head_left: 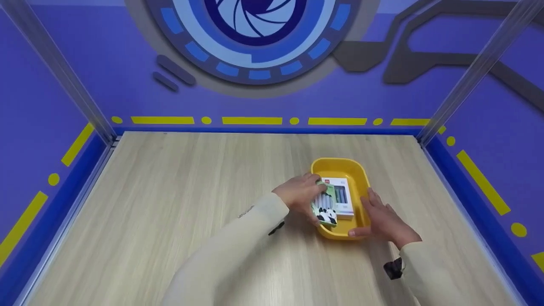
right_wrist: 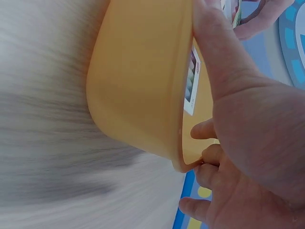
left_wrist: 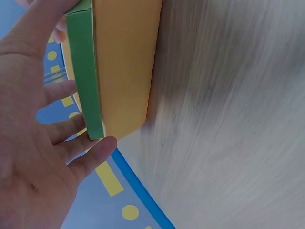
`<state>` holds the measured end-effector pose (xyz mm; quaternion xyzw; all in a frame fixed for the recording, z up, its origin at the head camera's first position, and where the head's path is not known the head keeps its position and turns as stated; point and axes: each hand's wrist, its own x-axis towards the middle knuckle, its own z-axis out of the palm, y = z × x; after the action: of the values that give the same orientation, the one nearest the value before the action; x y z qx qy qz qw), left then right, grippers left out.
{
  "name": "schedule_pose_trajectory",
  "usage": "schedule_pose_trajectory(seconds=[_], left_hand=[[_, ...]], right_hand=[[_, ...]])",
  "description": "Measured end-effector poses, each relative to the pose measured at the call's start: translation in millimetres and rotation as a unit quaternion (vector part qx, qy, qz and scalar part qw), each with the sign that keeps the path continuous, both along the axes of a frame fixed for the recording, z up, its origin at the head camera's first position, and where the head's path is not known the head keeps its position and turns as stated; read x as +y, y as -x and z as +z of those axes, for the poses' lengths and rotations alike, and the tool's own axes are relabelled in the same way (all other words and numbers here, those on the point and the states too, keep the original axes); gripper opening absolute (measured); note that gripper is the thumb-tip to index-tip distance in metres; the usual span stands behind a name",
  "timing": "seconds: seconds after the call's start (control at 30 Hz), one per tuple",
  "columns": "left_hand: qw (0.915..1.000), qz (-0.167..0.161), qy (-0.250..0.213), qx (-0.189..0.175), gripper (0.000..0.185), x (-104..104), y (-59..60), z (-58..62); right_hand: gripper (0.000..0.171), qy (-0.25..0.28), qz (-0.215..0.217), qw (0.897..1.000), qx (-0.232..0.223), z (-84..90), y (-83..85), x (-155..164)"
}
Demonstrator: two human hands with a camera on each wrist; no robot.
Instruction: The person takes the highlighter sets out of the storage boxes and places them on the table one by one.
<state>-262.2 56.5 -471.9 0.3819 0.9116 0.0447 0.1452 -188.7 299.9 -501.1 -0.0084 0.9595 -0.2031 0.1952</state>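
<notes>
A yellow tray (head_left: 362, 178) sits on the pale wooden tabletop (head_left: 178, 204), right of centre and toward the near side. Inside it lies a white box of pens (head_left: 342, 197), flat along the tray's length. Your left hand (head_left: 299, 193) grips a green box with a panda print (head_left: 325, 210) at the tray's left rim, fingers curled around its edges; the box is tilted, with its near end over the tray's near left corner and partly overlapping the white box. Your right hand (head_left: 382, 219) rests on the tray's right rim, thumb hooked on the near edge and fingers lying relaxed and fairly straight along the wall, steadying it rather than gripping hard.

From the left wrist view, the green box's narrow side (left_wrist: 88, 71) lies pressed against the tray's outer wall (left_wrist: 126, 67), with your fingers (left_wrist: 90, 155) spread beneath it. The right wrist view shows your thumb (right_wrist: 214, 52) over the rim and the white box's label just inside.

To do this well, keep the tray pinned with your right hand so it cannot slide. Level the green box before lowering it, and line it up beside the white box so it settles flat instead of riding on top.
</notes>
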Motion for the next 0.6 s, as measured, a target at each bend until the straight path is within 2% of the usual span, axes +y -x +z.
schedule_pose_trajectory(seconds=[0.4,0.6], left_hand=[[0.9999,0.008,0.007,-0.013,0.097,-4.1,-1.9,1.2],[0.9999,0.001,0.002,-0.012,0.097,-5.2,-1.6,0.9]], right_hand=[[0.127,-0.008,0.003,1.000,-0.007,0.1,2.3,-0.5],[0.125,-0.006,0.012,1.000,0.002,1.5,1.8,-0.3]])
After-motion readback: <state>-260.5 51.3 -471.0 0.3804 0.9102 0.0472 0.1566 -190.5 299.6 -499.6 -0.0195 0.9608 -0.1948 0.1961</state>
